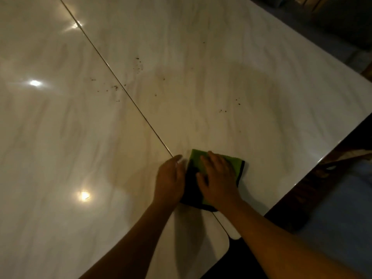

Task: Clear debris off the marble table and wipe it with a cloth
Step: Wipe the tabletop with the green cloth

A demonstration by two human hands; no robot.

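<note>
Near the near edge of the white marble tabletop point(80, 127), a folded green, black-trimmed cloth point(235, 165) lies flat, long axis unclear; the right hand point(218, 178) presses it with straight fingers, and the left hand point(170, 178) rests straight-fingered against its left side.

Both my forearms bare, reaching forward. My left hand point(170, 178) tilted on edge, fingers straight, together. My right hand point(218, 178) palm down, fingers spread flat, just beside left.

The table view holds one marble table point(80, 137), one green cloth point(233, 163) at six o'clock, one left hand point(170, 180) and one right hand point(218, 178). Debris specks point(138, 66) toward twelve o'clock are too many to count.
</note>
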